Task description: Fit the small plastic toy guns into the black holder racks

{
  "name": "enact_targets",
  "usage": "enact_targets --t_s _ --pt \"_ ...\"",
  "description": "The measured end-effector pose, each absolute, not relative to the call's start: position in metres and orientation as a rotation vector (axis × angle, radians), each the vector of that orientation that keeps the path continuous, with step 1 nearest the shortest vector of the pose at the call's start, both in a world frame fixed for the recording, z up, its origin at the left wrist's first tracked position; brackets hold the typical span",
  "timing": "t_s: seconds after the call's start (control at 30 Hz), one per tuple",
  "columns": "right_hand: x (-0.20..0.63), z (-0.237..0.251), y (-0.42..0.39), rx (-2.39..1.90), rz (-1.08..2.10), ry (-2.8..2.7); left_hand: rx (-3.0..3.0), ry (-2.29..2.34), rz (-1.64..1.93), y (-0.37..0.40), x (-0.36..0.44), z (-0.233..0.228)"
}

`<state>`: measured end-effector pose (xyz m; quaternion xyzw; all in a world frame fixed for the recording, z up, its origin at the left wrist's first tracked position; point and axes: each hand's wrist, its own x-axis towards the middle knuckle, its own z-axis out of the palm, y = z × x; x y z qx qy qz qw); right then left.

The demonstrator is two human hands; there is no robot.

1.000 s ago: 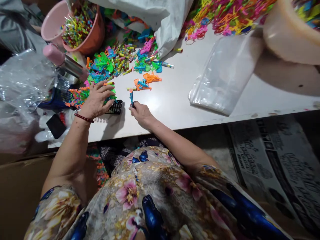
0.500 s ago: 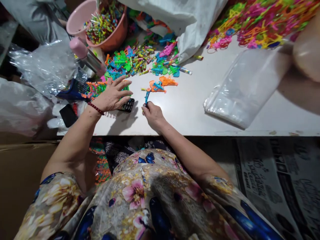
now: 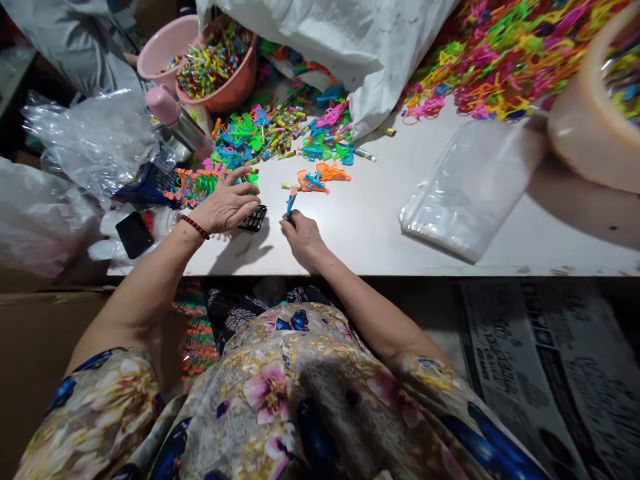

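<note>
A small blue plastic piece is pinched between the thumb and finger of the right hand. It sticks up from the fingertips, over the white worktop, not far from the front edge. The left hand is over a little black rack, with its fingers spread and a bit bent. Its underside is hidden, so you cannot tell if it grips anything. A dark red bead bracelet goes around the left wrist.

Next to the left hand is a tight row of orange and green pieces. Just past the right hand, some orange toy pieces lie near a blue one. Farther back is a messy heap of green and blue pieces, with lots of little yellow tubes beside it. An orange bowl full of tiny tubes stands behind, touching a pink bowl. A big white sack sits at the back edge. To the right, flat clear bags lie near the front edge, close to a cream tub.
</note>
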<state>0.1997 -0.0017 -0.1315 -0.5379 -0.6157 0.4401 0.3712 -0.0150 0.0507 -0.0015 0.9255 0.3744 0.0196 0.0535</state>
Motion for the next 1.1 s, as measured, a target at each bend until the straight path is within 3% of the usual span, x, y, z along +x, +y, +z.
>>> enact_targets --t_s 0.27,1.1 --pt "0.159 -0.128 -0.007 -1.148 1.075 -1.793 2.707 1.203 0.137 0.051 -0.013 -0.008" --pt "0.125 -0.139 0.018 -1.368 0.899 -2.168 2.795 0.972 0.164 0.053 -0.019 -0.011"
